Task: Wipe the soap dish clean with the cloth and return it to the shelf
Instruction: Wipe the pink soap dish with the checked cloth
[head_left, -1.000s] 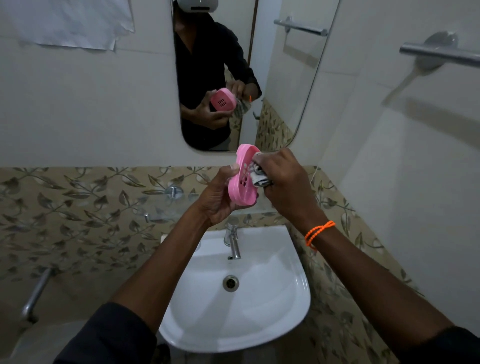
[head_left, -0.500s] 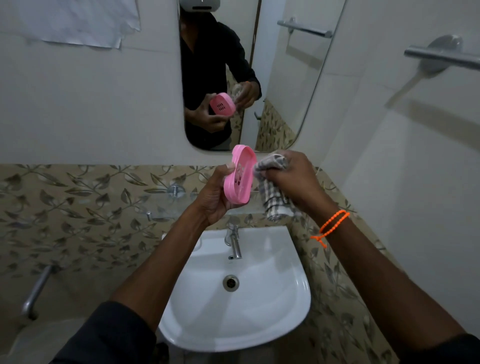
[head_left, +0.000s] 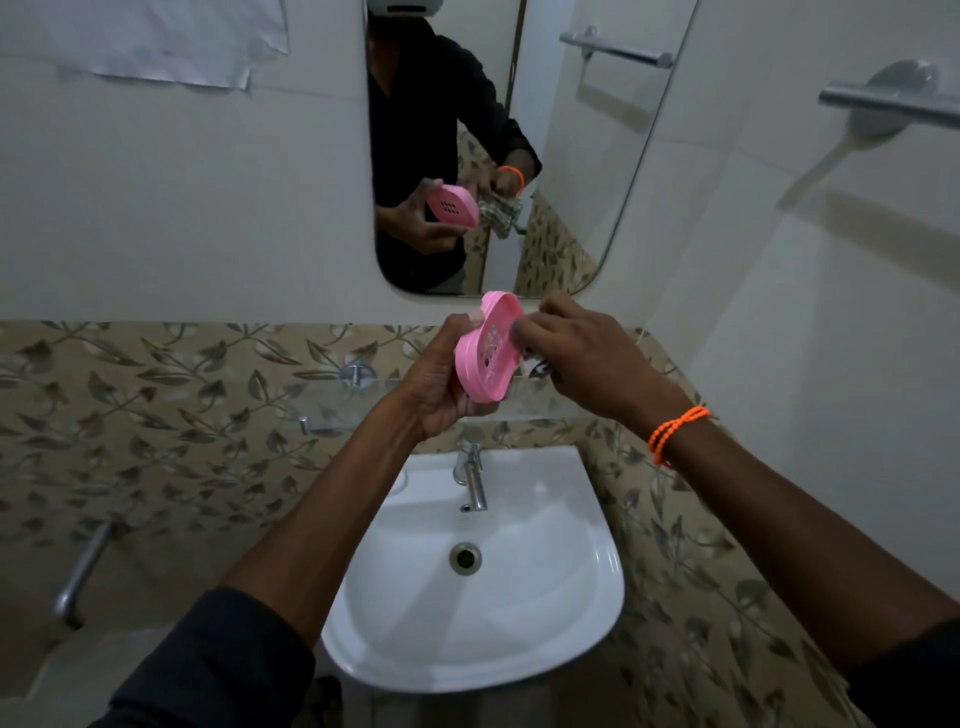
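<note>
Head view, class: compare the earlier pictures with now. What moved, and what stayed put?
The right hand drew the checked cloth off the pink plastic soap dish half a second ago, letting it hang, then brought it back bunched against the dish's inner face. The dish tilted slightly. The left hand kept its grip on the dish; the white basin and the tap are unchanged.

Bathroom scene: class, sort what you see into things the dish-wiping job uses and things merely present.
In use:
soap dish, in the left hand
cloth, in the right hand
glass shelf, where the dish returns

Merely present:
sink
tap
mirror
towel bar
paper
</note>
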